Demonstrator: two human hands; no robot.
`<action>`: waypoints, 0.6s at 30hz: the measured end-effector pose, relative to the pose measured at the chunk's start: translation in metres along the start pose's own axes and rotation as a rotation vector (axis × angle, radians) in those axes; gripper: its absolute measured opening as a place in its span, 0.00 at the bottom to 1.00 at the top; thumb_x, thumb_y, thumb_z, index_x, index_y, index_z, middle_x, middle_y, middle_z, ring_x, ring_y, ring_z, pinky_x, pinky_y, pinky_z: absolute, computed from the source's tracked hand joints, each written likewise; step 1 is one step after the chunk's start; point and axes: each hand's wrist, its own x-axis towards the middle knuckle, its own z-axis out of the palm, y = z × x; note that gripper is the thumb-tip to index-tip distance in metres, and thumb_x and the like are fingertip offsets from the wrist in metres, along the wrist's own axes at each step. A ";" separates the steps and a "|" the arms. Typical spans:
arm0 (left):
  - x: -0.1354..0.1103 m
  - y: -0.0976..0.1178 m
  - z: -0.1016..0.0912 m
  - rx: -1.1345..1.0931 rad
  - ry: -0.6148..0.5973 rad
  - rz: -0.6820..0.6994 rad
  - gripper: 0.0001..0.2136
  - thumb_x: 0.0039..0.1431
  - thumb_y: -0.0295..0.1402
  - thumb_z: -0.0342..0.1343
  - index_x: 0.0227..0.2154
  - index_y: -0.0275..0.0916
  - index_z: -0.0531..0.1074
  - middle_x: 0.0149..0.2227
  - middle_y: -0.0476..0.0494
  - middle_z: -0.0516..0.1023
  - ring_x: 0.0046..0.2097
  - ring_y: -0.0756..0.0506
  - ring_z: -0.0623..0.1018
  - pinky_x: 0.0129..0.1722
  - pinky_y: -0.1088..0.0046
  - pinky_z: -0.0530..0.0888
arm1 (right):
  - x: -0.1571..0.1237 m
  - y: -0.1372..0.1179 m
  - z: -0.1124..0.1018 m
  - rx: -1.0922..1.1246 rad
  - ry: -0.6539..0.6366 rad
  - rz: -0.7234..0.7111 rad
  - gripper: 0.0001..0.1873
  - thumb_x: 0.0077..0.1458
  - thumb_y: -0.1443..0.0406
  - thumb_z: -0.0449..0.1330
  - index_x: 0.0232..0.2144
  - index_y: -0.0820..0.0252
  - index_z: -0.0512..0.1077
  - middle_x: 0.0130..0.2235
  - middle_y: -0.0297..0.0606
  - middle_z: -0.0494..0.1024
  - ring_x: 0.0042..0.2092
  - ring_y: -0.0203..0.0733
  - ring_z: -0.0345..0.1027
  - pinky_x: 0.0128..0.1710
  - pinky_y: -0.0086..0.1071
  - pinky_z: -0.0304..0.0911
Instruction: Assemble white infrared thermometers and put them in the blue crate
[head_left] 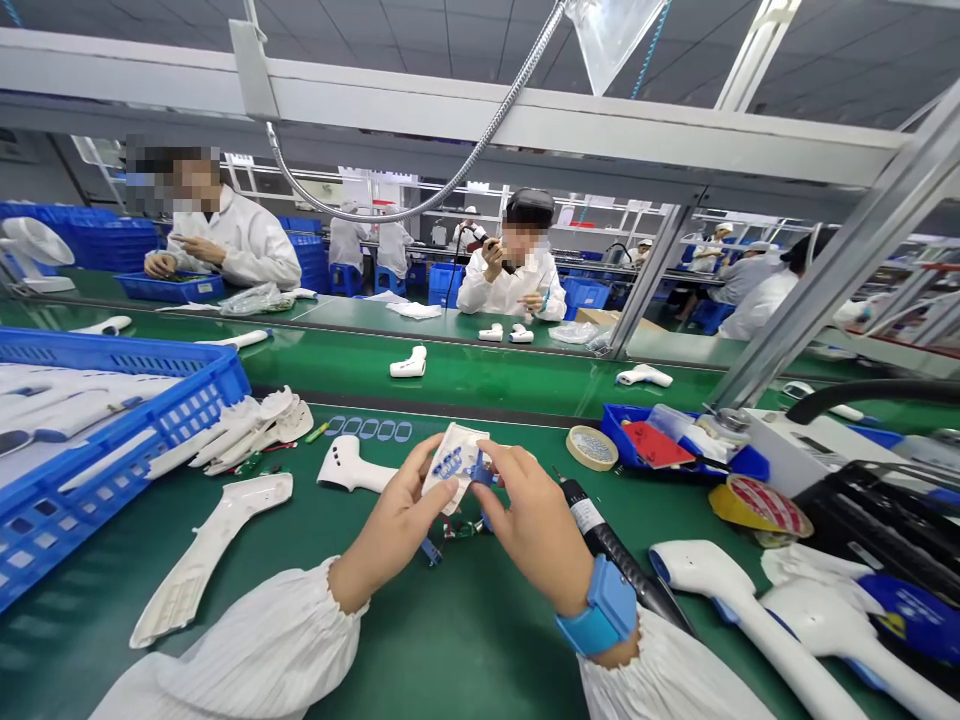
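Observation:
Above the green bench, my left hand (397,520) grips a small white packet (448,460) that shows blue shapes on its face; whether these are print or parts inside I cannot tell. At the packet's right edge, my right hand (536,520) pinches a small blue piece (482,468) between thumb and fingers. Under the hands lie small circuit parts (463,530) with wires, partly hidden. A white thermometer-shaped housing (349,465) rests behind my left hand. Beside my right wrist, which wears a blue band, lies a black electric screwdriver (619,550).
A blue crate (217,365) of white housings stands left, with stacked half shells (255,430) and a single shell (210,560) nearby. Right are a tape roll (592,447), a blue tray (615,425) and finished-looking white housings (720,580). Co-workers sit across the green belt (480,375).

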 end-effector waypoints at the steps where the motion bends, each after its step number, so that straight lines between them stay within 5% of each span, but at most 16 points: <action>1: 0.001 -0.002 0.001 0.003 -0.012 -0.039 0.23 0.54 0.33 0.54 0.53 0.43 0.58 0.47 0.45 0.72 0.43 0.45 0.73 0.40 0.74 0.69 | -0.002 0.002 0.000 -0.023 -0.001 -0.012 0.20 0.54 0.72 0.52 0.50 0.61 0.61 0.42 0.45 0.68 0.42 0.48 0.63 0.40 0.43 0.65; 11: 0.002 -0.023 0.006 0.202 -0.139 -0.169 0.21 0.59 0.36 0.45 0.55 0.42 0.55 0.25 0.50 0.71 0.27 0.48 0.71 0.25 0.76 0.69 | -0.019 0.019 0.017 -0.008 -0.055 -0.118 0.16 0.55 0.75 0.48 0.45 0.60 0.67 0.43 0.45 0.69 0.46 0.46 0.62 0.45 0.43 0.65; 18: 0.008 -0.032 -0.002 0.294 -0.043 -0.156 0.20 0.59 0.38 0.44 0.53 0.41 0.56 0.21 0.51 0.70 0.22 0.49 0.67 0.22 0.75 0.66 | -0.023 0.023 0.010 0.186 0.138 -0.077 0.09 0.57 0.71 0.50 0.38 0.58 0.68 0.39 0.39 0.74 0.42 0.40 0.68 0.43 0.35 0.67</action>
